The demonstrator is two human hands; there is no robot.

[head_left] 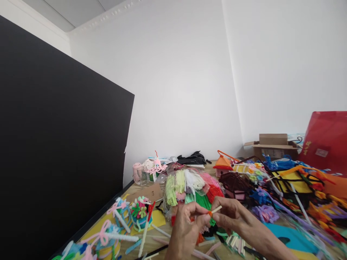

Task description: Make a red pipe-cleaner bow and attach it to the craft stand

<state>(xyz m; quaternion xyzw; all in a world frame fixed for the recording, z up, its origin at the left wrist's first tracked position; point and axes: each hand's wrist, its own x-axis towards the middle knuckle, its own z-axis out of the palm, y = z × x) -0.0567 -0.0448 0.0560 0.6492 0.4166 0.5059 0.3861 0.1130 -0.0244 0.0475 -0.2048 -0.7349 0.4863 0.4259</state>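
Observation:
My left hand [188, 225] and my right hand [235, 220] meet above the table, fingertips close together. In the left hand's pinch is a small orange piece [210, 213], apparently bent pipe cleaner. A short cream pipe cleaner [217, 209] sticks up from my right hand's fingertips and touches the orange piece. Just behind both hands lie bundles of pipe cleaners [193, 186] in clear plastic, in green, white, pink and red. Short cut pale pieces [235, 242] lie below my right hand. The fingers hide part of what they hold.
Left of my hands stand a pipe-cleaner flower pot [141, 216] and pink bows [101, 233]. Colourful pipe-cleaner pieces [292, 180] crowd the right side, near a blue sheet [292, 238]. A cardboard box [273, 148] and red bag [325, 141] stand behind; a black panel [62, 144] rises left.

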